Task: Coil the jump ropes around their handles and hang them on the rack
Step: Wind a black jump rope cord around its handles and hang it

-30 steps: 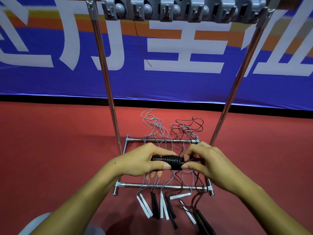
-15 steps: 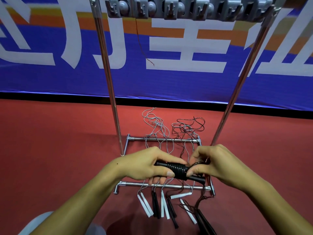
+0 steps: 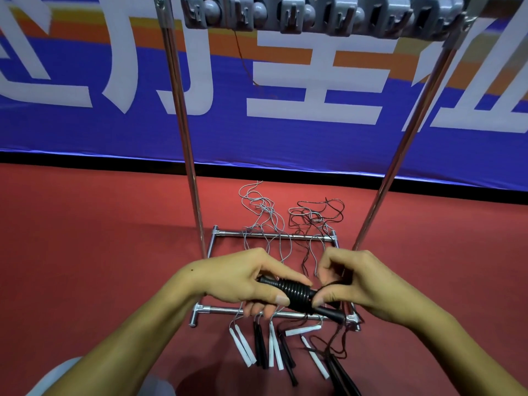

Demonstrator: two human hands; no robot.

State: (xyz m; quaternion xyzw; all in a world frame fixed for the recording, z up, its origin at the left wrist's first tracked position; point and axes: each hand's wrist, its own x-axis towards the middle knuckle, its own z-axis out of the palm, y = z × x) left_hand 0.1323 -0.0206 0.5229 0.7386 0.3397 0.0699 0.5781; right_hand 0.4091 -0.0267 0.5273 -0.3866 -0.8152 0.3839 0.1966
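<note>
Now left hand (image 3: 240,281) grips black handles (image 3: 300,295), coil half wound, above rack base's near rail (image 3: 223,310). Right hand (image 3: 354,284) pinches cord (image 3: 328,285) at coil's end; slack there likely unwinds turns, or snags loose ropes (image 3: 285,224) below.

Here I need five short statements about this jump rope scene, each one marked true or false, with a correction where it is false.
1. The left hand grips the black handles. True.
2. A rope already hangs from the grey hook bar at the top of the rack. False: the hooks in view are empty.
3. The right hand pinches black cord at the coiled handles. True.
4. Only black handles lie on the red floor. False: white handles lie there too.
5. The loose ropes lie across the rack's base frame. True.
</note>
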